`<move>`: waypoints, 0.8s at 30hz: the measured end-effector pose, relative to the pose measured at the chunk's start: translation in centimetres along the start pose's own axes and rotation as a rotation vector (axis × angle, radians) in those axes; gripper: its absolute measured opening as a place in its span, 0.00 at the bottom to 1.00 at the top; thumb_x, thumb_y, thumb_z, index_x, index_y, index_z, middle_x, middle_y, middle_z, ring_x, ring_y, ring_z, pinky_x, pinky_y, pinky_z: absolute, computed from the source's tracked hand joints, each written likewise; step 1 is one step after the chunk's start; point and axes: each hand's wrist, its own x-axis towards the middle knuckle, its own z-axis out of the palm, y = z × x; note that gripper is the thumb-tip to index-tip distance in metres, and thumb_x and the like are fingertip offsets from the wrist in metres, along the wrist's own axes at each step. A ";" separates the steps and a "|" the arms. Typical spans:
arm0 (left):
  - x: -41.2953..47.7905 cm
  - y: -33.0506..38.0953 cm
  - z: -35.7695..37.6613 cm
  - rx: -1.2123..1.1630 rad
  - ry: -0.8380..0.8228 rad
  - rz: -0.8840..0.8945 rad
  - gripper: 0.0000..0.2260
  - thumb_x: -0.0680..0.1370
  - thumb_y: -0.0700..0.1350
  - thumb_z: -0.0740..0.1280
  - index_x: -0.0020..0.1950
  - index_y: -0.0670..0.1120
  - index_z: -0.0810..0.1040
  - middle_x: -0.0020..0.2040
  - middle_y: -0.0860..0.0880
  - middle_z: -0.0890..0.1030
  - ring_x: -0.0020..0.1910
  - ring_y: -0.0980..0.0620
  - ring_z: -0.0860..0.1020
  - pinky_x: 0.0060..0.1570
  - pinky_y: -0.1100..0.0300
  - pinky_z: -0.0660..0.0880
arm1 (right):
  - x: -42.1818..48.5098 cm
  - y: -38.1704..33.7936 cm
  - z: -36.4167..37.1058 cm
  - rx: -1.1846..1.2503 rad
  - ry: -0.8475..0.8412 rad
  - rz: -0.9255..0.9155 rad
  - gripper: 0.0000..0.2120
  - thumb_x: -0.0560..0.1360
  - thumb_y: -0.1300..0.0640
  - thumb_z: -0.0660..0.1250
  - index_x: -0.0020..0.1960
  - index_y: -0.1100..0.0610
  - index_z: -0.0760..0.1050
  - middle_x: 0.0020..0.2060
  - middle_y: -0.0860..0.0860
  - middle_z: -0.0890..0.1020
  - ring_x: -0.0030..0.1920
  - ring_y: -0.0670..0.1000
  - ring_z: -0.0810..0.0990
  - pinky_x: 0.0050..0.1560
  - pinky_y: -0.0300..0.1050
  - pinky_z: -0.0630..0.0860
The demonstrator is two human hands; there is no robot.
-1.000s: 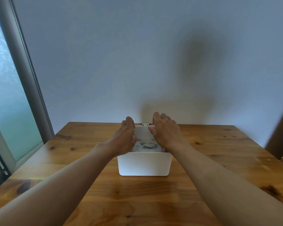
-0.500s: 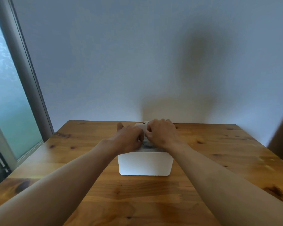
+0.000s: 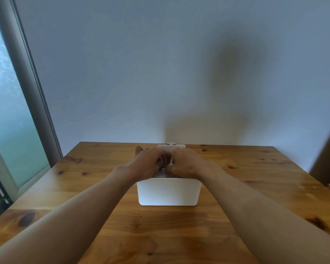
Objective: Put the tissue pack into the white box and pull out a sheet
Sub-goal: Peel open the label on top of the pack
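On one wooden table (image 3: 255, 187), one white box (image 3: 169, 191), two hands, left (image 3: 151, 163), right (image 3: 187, 163), curled, grasp hidden

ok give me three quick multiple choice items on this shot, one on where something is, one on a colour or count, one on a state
1. Where does the white rectangular plastic box stand?
A. on the wooden table, near the middle
B. on the window sill
C. on the floor

2. How many boxes are on the table?
A. three
B. two
C. one

3. What state is the box's hinged lid in?
A. shut flat
B. raised behind the hands
C. lying detached on the table

Answers:
1 A: the box sits on bare wood between the two forearms.
2 C: only one white box shows on the tabletop.
3 B: the lid's top edge shows beyond the left hand and right hand, which meet over the open top.
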 end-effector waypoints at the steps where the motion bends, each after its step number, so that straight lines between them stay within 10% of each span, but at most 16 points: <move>1: 0.0 -0.1 0.1 -0.008 0.011 0.000 0.11 0.76 0.37 0.61 0.40 0.53 0.72 0.33 0.59 0.71 0.39 0.57 0.73 0.43 0.60 0.57 | 0.0 0.0 0.1 -0.007 0.008 0.004 0.08 0.67 0.50 0.69 0.42 0.45 0.70 0.42 0.43 0.78 0.45 0.50 0.77 0.48 0.52 0.77; 24: 0.3 -0.4 0.5 0.082 -0.056 -0.035 0.05 0.75 0.46 0.65 0.40 0.55 0.72 0.32 0.59 0.71 0.40 0.56 0.73 0.52 0.54 0.57 | 0.4 1.0 0.3 -0.046 0.043 0.152 0.13 0.73 0.48 0.62 0.36 0.54 0.77 0.33 0.48 0.78 0.38 0.46 0.73 0.52 0.48 0.63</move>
